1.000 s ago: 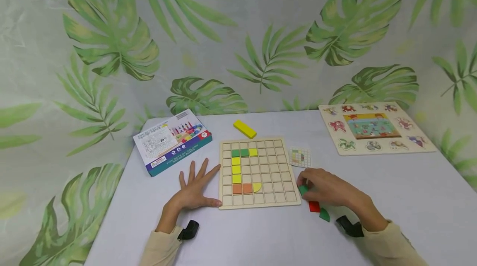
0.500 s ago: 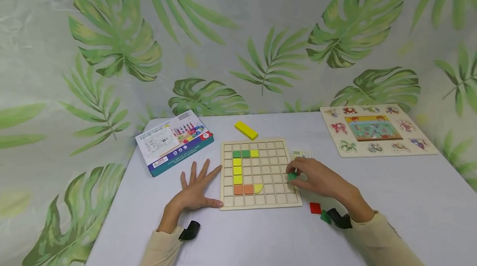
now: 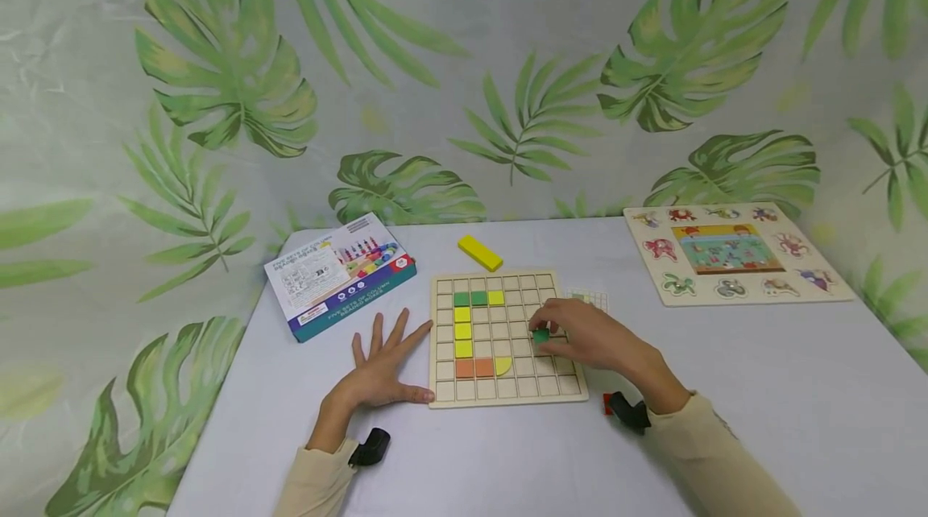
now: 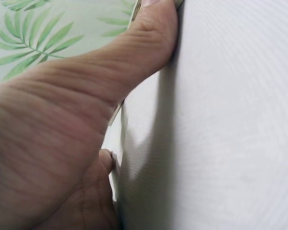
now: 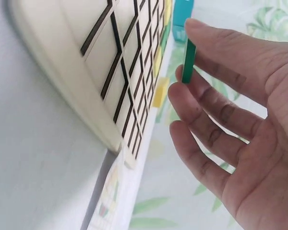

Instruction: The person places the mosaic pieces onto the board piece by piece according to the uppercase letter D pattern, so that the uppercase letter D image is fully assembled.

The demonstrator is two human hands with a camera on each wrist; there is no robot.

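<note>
A wooden grid board (image 3: 511, 388) lies on the table with green, yellow and orange tiles in some squares. One of them, a yellow quarter-round tile (image 3: 503, 366), sits beside the orange tiles (image 3: 474, 369). My left hand (image 3: 379, 376) is spread flat, with its thumb and index fingertip at the board's left edge. Over the right part of the board, my right hand (image 3: 590, 333) pinches a green tile (image 3: 540, 336) between thumb and fingers. In the right wrist view that green tile (image 5: 187, 62) is held edge-on, apart from the board. A red tile (image 3: 607, 404) is partly hidden behind the right wrist camera.
A pattern card (image 3: 598, 299) lies right of the board, partly covered by my right hand. A yellow bar (image 3: 480, 253) lies behind the board. The bead-set box (image 3: 341, 275) stands at the back left, and a sea-animal puzzle (image 3: 735, 254) lies at the back right.
My right hand has lifted the green tile from beside the board and carried it left over the squares. My left hand keeps its place at the edge.
</note>
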